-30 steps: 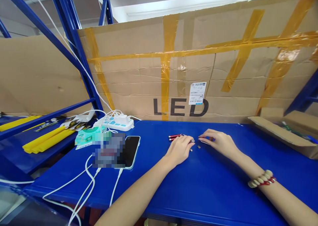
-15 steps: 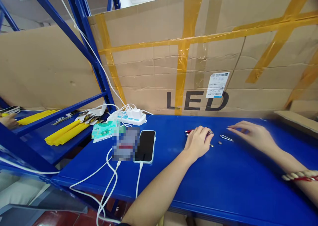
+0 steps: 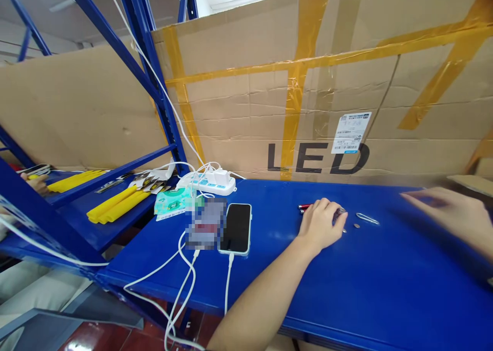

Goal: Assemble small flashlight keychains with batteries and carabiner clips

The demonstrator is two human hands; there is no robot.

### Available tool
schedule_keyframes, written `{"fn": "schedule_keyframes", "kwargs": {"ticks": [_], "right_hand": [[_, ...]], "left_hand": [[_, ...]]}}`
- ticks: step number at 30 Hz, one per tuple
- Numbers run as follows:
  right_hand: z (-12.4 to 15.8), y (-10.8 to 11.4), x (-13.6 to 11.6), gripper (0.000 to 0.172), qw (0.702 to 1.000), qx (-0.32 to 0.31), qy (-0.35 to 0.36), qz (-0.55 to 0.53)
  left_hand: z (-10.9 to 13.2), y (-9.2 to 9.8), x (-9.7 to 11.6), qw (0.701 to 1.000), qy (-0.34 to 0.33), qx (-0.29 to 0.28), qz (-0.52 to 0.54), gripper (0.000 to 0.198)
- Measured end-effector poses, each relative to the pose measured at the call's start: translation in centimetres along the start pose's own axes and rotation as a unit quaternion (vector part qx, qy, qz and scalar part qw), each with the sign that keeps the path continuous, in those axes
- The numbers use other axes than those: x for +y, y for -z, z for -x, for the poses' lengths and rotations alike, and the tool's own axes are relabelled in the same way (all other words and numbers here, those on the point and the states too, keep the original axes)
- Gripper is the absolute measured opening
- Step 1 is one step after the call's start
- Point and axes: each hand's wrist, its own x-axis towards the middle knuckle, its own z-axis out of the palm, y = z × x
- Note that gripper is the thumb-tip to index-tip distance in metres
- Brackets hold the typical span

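Observation:
My left hand (image 3: 322, 223) rests on the blue table with its fingers curled down and closed over small things. From under it, on the left, pokes the end of a slim red tube (image 3: 303, 207); a shiny, clear-looking piece (image 3: 339, 213) shows by the thumb and index finger. Most of what it holds is hidden. Just right of it lie a small round metal disc (image 3: 357, 226) and a thin white loop of cord (image 3: 367, 218). Another disc is partly covered by the thumb. Over the table's right side, my right hand (image 3: 456, 207) is smeared by motion; its fingertips are unclear.
A phone (image 3: 235, 228) on a charging cable and a pixelated item (image 3: 207, 225) lie left. Behind them are a power strip (image 3: 215, 181) and a green packet (image 3: 175, 202). A large cardboard box (image 3: 246, 109) walls the back. Another person's hand (image 3: 35, 184) is far left, near yellow tubes (image 3: 117, 203).
My right hand has moved right, away from the cord and discs. My left hand stays over the red tube. The view has turned slightly left.

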Motion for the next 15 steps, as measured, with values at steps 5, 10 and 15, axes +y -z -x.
{"fn": "schedule_keyframes", "kwargs": {"ticks": [5, 10, 15], "right_hand": [[-0.1, 0.5, -0.3, 0.075, 0.998, -0.007, -0.058, -0.036], [0.4, 0.6, -2.8, 0.071, 0.997, 0.002, 0.053, -0.058], [1.4, 0.4, -5.9, 0.049, 0.981, -0.044, 0.15, -0.118]], "left_hand": [[0.1, -0.1, -0.1, 1.0, -0.018, 0.0, 0.0, 0.016], [0.1, 0.0, -0.2, 1.0, -0.025, -0.002, -0.015, 0.019], [0.0, -0.1, -0.3, 0.999, -0.016, 0.004, -0.029, 0.018]]}}
